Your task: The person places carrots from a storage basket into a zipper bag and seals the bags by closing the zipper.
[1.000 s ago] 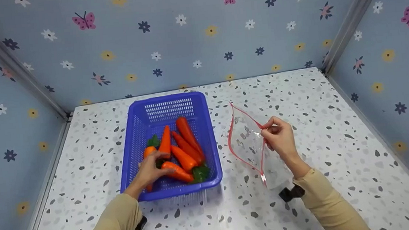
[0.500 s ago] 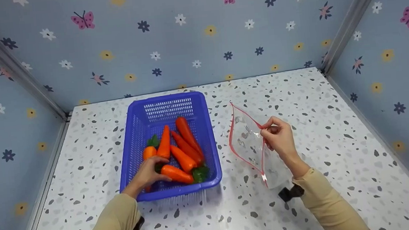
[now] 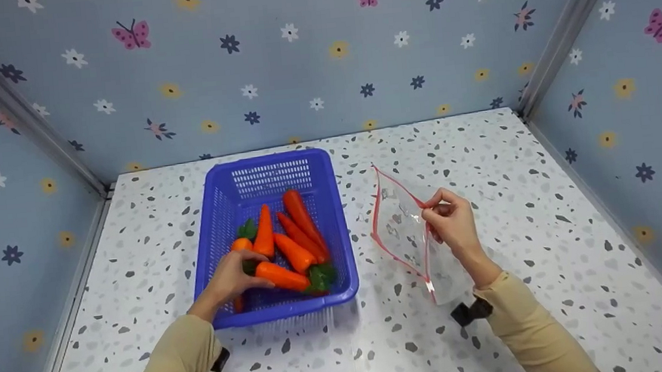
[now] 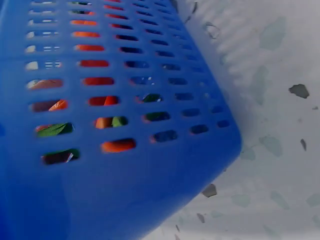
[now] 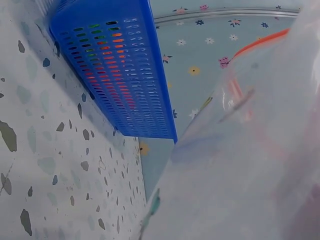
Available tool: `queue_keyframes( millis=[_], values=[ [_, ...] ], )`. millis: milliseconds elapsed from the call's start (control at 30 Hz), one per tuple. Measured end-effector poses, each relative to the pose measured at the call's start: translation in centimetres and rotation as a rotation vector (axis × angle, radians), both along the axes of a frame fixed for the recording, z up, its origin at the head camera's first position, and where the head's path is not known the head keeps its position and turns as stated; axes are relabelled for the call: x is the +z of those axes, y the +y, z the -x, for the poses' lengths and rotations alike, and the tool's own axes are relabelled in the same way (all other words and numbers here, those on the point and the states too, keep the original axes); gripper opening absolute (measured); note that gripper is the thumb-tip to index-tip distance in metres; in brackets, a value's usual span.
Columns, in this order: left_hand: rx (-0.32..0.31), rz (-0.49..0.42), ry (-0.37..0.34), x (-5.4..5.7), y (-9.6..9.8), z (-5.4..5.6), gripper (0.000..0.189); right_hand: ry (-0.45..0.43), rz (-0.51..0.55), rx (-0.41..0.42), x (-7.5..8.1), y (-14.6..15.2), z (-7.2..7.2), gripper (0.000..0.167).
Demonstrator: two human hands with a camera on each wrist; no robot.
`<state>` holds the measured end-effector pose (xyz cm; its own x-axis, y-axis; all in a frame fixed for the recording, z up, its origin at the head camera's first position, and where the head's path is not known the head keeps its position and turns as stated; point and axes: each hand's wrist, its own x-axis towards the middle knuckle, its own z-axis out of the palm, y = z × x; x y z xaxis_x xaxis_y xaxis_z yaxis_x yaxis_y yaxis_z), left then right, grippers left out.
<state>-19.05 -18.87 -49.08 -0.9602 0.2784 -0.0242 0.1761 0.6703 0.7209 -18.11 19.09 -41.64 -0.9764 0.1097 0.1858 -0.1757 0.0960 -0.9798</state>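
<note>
Inside the blue basket (image 3: 345,242), my left hand (image 3: 232,275) is at the front left with thumb and fingers around the left end of an orange carrot (image 3: 284,276). Green leaves show between them, and the fingertips also lie against an upright carrot (image 3: 264,234). Another carrot (image 3: 295,254) lies just behind. To the right of the basket, my right hand (image 3: 452,220) pinches the red edge of a clear zip bag (image 3: 397,228); the bag's mouth gapes toward the basket. In the right wrist view, the bag's blurred plastic (image 5: 240,165) fills the right side and hides the fingers.
Two redder, long tapered vegetables (image 3: 304,221) lie along the basket's right side. The basket stands on a white speckled table (image 3: 417,346). Flower-patterned walls (image 3: 320,61) enclose the back and both sides. In the left wrist view, the basket's slotted side (image 4: 130,100) hides the left hand.
My left hand has shifted slightly left, and the front carrot has moved and turned a little with it. My right hand keeps its pinch on the bag; the bag's mouth has narrowed slightly.
</note>
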Motion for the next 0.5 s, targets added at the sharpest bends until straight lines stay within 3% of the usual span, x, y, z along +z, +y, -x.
queue_keyframes(
  millis=[500],
  values=[
    [0.070, -0.031, -0.010, 3.5, 0.9, -0.3, 0.049, -0.033, 0.021, -0.010, 0.1, -0.1, 0.2, 0.007]
  ],
)
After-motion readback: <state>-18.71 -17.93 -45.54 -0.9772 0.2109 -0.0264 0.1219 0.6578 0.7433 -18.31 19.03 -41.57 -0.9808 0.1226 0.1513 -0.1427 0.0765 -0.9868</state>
